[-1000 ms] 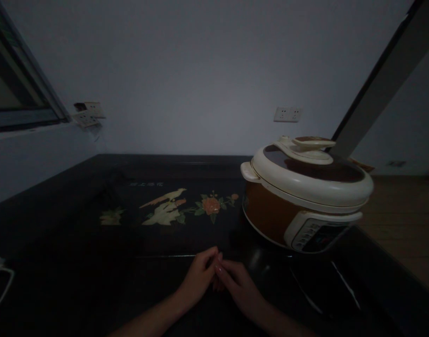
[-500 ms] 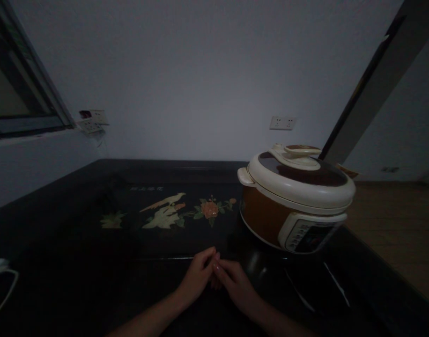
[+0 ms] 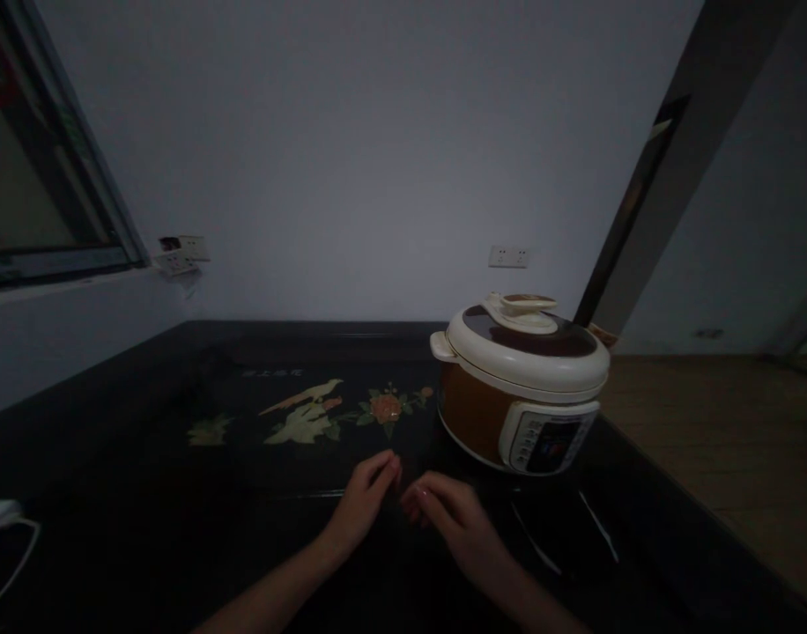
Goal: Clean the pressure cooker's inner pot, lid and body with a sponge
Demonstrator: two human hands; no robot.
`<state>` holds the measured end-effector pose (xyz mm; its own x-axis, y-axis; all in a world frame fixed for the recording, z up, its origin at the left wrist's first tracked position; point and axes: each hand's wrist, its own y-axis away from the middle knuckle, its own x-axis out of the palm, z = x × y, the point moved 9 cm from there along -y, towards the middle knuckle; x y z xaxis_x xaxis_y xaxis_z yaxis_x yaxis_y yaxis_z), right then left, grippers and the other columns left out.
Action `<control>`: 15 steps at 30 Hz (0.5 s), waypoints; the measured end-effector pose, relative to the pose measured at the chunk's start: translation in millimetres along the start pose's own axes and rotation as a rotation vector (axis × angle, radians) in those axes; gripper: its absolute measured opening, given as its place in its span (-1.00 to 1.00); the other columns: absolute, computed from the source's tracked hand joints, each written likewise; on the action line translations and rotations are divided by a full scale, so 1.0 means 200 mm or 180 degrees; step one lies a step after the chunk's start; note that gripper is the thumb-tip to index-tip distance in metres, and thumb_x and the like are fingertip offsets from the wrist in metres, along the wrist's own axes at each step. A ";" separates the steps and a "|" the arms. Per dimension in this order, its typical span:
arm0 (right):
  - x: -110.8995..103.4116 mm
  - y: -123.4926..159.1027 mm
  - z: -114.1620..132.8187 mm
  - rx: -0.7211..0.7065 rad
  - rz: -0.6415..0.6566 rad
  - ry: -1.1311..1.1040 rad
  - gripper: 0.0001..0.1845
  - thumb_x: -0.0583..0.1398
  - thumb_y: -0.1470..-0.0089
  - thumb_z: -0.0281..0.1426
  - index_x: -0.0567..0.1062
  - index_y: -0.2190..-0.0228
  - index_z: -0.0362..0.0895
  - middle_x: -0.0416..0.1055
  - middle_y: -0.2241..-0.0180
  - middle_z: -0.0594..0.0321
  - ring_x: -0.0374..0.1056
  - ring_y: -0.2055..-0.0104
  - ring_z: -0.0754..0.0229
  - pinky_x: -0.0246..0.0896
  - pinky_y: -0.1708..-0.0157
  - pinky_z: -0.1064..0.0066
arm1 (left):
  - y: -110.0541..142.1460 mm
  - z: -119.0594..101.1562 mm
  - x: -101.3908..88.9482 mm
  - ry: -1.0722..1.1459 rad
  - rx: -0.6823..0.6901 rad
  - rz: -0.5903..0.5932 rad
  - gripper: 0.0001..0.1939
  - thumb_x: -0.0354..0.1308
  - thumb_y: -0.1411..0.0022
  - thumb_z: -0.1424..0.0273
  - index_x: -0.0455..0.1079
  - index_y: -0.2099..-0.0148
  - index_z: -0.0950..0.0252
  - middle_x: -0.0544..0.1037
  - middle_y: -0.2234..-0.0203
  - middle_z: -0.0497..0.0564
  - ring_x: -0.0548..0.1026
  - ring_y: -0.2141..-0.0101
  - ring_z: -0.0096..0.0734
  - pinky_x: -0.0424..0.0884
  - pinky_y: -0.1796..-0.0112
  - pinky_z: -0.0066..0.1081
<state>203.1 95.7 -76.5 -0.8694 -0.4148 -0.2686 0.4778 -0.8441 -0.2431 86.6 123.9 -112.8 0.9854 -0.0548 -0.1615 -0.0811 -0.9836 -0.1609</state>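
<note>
Above the front part of a dark, glossy table [image 3: 179, 528], my left hand [image 3: 370, 489] is closed, its thumb and fingers pressed together with nothing showing in them. My right hand [image 3: 447, 511] is curled loosely closed beside it, a small gap between the two; it too shows nothing held. Nearest to my right hand stands an electric pressure cooker [image 3: 473, 409] with brown sides, a cream rim and a dark lid [image 3: 509, 339] that sits closed. Its control panel [image 3: 552, 440] faces front right. Neither hand touches the cooker.
A bird-and-flower picture [image 3: 383, 407] decorates the tabletop. Right of my right hand lies a dark, flat object [image 3: 568, 528] with shiny edges. At the left edge is a white object with a cable [image 3: 24, 524]. Wall sockets [image 3: 509, 256] are behind; wooden floor [image 3: 694, 431] lies right.
My hands, whose fingertips were touching, have come apart. My right hand has moved slightly right and its fingers have curled in. The view has shifted a little, moving the cooker left in the picture.
</note>
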 end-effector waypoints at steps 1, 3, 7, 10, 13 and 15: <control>-0.08 0.02 0.07 -0.0079 -0.0104 0.0085 -0.52 0.03 -0.19 -0.04 0.53 0.38 -0.16 0.47 0.40 0.17 0.37 0.38 0.22 0.24 0.37 0.42 | -0.02 -0.06 0.00 -0.0043 0.0111 0.0018 -0.57 -0.01 -0.22 0.04 0.25 0.52 0.26 0.31 0.58 -0.08 0.30 0.44 -0.38 0.22 0.34 -0.40; -0.27 0.07 0.21 -0.0194 -0.0463 0.0247 -0.57 0.07 -0.19 -0.08 0.54 0.37 -0.13 0.48 0.41 0.17 0.39 0.37 0.21 0.28 0.37 0.42 | -0.07 -0.19 -0.01 -0.0027 0.0331 -0.0019 -0.64 0.00 -0.24 0.11 0.32 0.46 0.25 0.38 0.51 -0.06 0.36 0.36 -0.33 0.24 0.26 -0.39; -0.81 0.21 0.40 -0.0654 -0.2088 0.0609 -0.66 0.18 -0.08 -0.08 0.54 0.38 -0.10 0.47 0.48 0.21 0.37 0.46 0.22 0.30 0.44 0.42 | -0.23 -0.36 -0.01 0.0478 0.0524 -0.0387 -0.79 0.09 -0.20 0.21 0.45 0.27 0.22 0.51 0.29 0.00 0.42 0.15 -0.26 0.24 0.08 -0.36; -1.22 0.31 0.39 -0.1042 -0.3416 0.0564 -0.72 0.22 -0.06 -0.18 0.50 0.25 -0.10 0.46 0.35 0.22 0.37 0.37 0.23 0.31 0.32 0.38 | -0.42 -0.37 0.03 0.1201 0.0495 -0.0688 -0.75 0.19 -0.14 0.29 0.44 0.10 0.18 0.48 0.04 0.04 0.37 -0.02 -0.25 0.21 -0.01 -0.36; -1.55 0.33 0.20 -0.1188 -0.4276 -0.0103 -0.55 0.34 0.14 -0.26 0.43 0.15 -0.04 0.39 0.26 0.35 0.35 0.24 0.30 0.28 0.20 0.46 | -0.61 -0.32 0.11 0.1761 0.0278 -0.0958 -0.62 0.22 -0.13 0.33 0.35 -0.02 0.16 0.36 -0.14 0.07 0.26 -0.15 -0.26 0.13 -0.11 -0.32; -1.71 0.24 0.04 -0.0897 -0.4287 -0.0323 -0.46 0.35 0.17 -0.24 0.37 0.11 -0.04 0.39 0.21 0.34 0.35 0.19 0.30 0.29 0.23 0.48 | -0.70 -0.28 0.19 0.1943 0.0118 -0.0953 -0.56 0.21 -0.15 0.26 0.29 -0.07 0.16 0.34 -0.16 0.10 0.26 -0.16 -0.22 0.15 -0.12 -0.25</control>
<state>522.0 193.1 11.7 -0.6759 0.6267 0.3878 -0.7331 -0.5181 -0.4405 144.2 250.8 -41.5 0.8733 0.1210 0.4720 0.2139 -0.9655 -0.1482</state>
